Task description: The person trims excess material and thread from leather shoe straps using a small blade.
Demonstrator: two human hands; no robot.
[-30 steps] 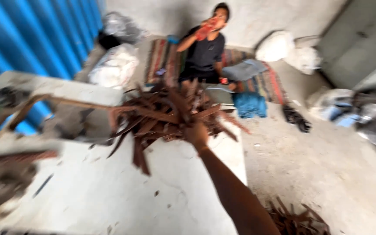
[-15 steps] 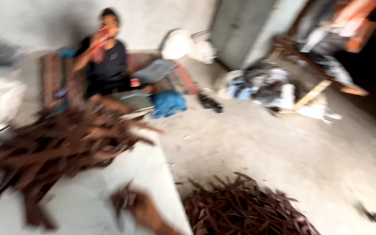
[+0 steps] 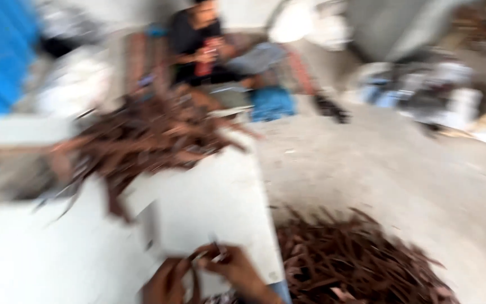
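Rust-brown strip (image 3: 206, 256) pinched between both hands at the white table's (image 3: 209, 208) near edge: left hand (image 3: 167, 281) and right hand (image 3: 234, 270) closed on it; beyond the fingers, 1 heap (image 3: 147, 138) awaits; another pile (image 3: 355, 259) lies right, on the floor.

Both hands are bare, the left hand (image 3: 167, 284) and the right hand (image 3: 237, 271); no sleeve, glove or ring is visible through the blur.

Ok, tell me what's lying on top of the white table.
A heap of rusty brown strips covers the far part of the white table. Both hands work at its near edge. The tabletop beneath the heap is hidden.
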